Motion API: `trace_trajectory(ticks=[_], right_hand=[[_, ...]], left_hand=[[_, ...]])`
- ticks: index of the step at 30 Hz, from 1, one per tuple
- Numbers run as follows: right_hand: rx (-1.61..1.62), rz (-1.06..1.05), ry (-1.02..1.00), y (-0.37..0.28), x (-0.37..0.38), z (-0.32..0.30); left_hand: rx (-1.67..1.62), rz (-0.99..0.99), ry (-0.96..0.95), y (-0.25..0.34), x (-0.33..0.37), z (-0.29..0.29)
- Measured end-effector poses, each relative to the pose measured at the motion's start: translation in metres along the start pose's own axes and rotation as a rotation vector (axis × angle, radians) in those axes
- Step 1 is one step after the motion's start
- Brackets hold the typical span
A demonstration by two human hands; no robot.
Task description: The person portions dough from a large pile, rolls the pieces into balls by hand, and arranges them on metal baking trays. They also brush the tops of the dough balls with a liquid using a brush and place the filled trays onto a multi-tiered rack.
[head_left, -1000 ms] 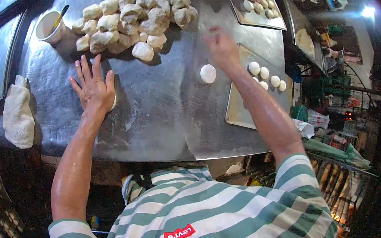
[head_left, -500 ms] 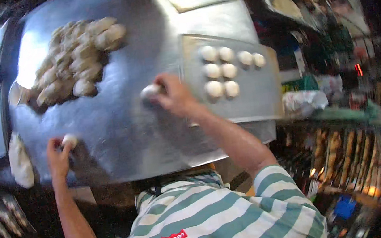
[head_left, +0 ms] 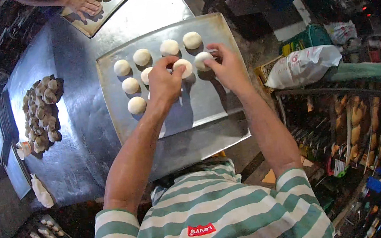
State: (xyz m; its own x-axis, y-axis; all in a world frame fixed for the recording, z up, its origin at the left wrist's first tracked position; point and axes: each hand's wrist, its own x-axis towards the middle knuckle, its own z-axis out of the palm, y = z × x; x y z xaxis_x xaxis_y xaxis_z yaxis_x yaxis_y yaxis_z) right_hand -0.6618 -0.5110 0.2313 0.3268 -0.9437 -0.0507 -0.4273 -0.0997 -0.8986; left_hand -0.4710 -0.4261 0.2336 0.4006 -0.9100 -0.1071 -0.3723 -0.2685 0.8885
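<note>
Both hands are over a metal baking tray (head_left: 172, 121) that holds several round, pale dough balls. My left hand (head_left: 163, 82) pinches a dough ball (head_left: 184, 69) between thumb and fingers. Close to its right, my right hand (head_left: 228, 67) has thumb and fingers around another dough ball (head_left: 202, 62). Two dough balls, a nearer one (head_left: 170, 48) and one farther right (head_left: 192, 40), sit just beyond them. Along the tray's left side rest more, such as this dough ball (head_left: 130, 85). My left hand and forearm partly cover some others.
On the metal table (head_left: 85, 132) lies a heap of dough lumps (head_left: 43, 111), with a cup (head_left: 24, 150) beside it. Another person's hand (head_left: 83, 4) touches dough on a farther tray (head_left: 115, 7). A white plastic bag (head_left: 303, 67) and a rack of baked goods (head_left: 352, 123) stand right.
Both hands have moved from the bare tabletop to the tray on the right, each with a dough ball. The view has swung right, bringing the tray to the middle.
</note>
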Motion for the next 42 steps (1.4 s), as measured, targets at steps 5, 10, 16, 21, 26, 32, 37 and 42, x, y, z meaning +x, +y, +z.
trace_trajectory(ticks=[5, 10, 16, 21, 26, 32, 37, 42], right_hand=[[-0.286, -0.096, -0.013, 0.0, 0.009, 0.002], [-0.427, -0.391, 0.163, -0.016, 0.008, 0.03], [-1.061, -0.566, 0.027, -0.011, 0.004, 0.067], [-0.476, -0.418, 0.143, -0.073, -0.007, 0.099], [-0.145, -0.404, -0.228, -0.172, -0.067, 0.313], [-0.285, -0.572, -0.106, -0.228, -0.074, 0.542], [-0.079, -0.16, -0.348, -0.226, -0.099, 0.493], [-0.493, -0.451, -0.313, -0.152, -0.142, 0.322]], left_hand=[[0.192, 0.026, 0.125, -0.005, 0.006, 0.021], [0.131, 0.046, 0.137, -0.013, 0.007, 0.012], [-0.085, 0.061, 0.323, -0.027, -0.02, -0.11], [0.625, -0.056, 0.907, -0.184, -0.07, -0.319], [0.531, -0.016, 0.853, -0.263, -0.101, -0.408], [0.196, 0.044, 0.564, -0.268, -0.18, -0.44], [0.272, -0.005, 0.504, -0.284, -0.304, -0.458], [0.445, 0.009, 0.315, -0.284, -0.341, -0.449]])
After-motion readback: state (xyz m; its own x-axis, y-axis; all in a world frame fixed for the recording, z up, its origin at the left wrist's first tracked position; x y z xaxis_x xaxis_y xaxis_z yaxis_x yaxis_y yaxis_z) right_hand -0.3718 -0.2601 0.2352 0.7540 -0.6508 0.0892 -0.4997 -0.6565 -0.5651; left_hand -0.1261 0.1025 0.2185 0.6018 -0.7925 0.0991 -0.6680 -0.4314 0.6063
